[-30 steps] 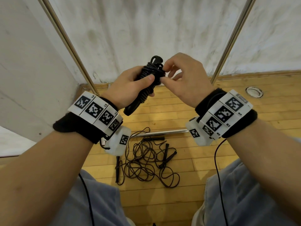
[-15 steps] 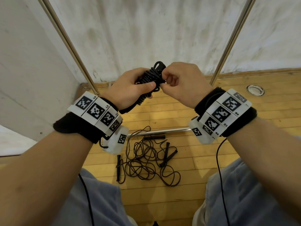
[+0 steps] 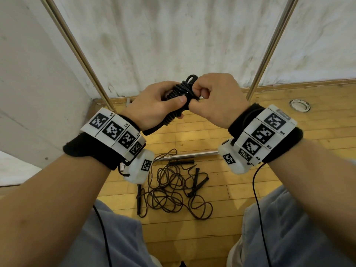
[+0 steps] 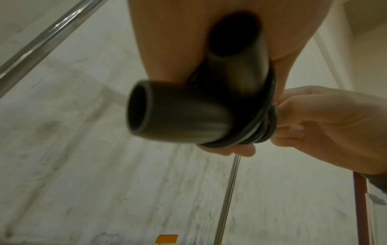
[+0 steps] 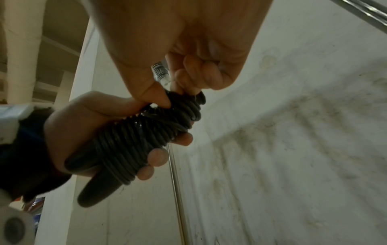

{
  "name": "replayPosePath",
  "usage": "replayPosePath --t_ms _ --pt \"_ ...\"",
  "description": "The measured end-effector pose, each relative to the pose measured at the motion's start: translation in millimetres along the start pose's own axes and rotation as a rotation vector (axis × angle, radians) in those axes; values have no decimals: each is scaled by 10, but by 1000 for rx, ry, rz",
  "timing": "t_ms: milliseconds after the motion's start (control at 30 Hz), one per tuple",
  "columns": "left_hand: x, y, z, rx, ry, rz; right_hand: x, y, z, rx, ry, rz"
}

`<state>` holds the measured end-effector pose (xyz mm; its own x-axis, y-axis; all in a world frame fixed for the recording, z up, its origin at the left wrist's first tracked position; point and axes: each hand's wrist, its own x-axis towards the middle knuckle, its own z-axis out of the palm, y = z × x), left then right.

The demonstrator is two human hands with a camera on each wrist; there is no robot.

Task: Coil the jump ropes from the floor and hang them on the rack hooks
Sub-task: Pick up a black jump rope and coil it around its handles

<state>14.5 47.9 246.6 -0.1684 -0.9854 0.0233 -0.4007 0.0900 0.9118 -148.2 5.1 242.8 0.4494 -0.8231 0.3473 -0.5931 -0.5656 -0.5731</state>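
Both hands meet at chest height in front of the pale wall (image 3: 192, 35), working on one black jump rope bundle (image 3: 178, 93). The left hand (image 3: 154, 106) is wrapped around it — thumb laid across the front of the coils, fingertips curling round from behind. The cord is wound in tight turns around two black handles (image 4: 178, 116), whose open ends poke out below the palm in the left wrist view. The right hand (image 3: 217, 99) has its fingers curled, pinching the cord at the top end of the bundle between thumb and forefinger; a small loop of cord (image 3: 191, 79) stands up just above that pinch. In the right wrist view a short metal spring end (image 5: 160, 70) shows between thumb and fingers.

On the wooden floor (image 3: 250, 132) below — between the person's knees — lies a loose tangle of jump ropes (image 3: 173, 189), uncoiled, with several black handles scattered through it. Two slanting metal rack poles (image 3: 81, 54) rise on either side of the hands, and a horizontal rack bar (image 3: 192, 155) runs low, touching the far edge of the tangle. A round metal fitting (image 3: 300, 105) sits in the floor at right.
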Motion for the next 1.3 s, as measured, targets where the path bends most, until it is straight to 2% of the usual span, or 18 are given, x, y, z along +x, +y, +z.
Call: replayPosePath --t_ms 367,500,667,800,1100,1300 --pt "-25 -28 -30 12 -6 18 -10 18 47 172 -5 91" --pt "-13 -38 -26 -106 -16 -16 23 -4 13 186 10 85" --pt "9 -69 48 9 76 64 43 -1 10 108 15 52" --pt "18 -107 83 86 114 77 14 14 24 68 -16 43" --pt "3 -161 42 80 80 82 5 29 31 220 -110 141" --pt "39 -197 144 38 195 83 50 27 73 197 -70 107"
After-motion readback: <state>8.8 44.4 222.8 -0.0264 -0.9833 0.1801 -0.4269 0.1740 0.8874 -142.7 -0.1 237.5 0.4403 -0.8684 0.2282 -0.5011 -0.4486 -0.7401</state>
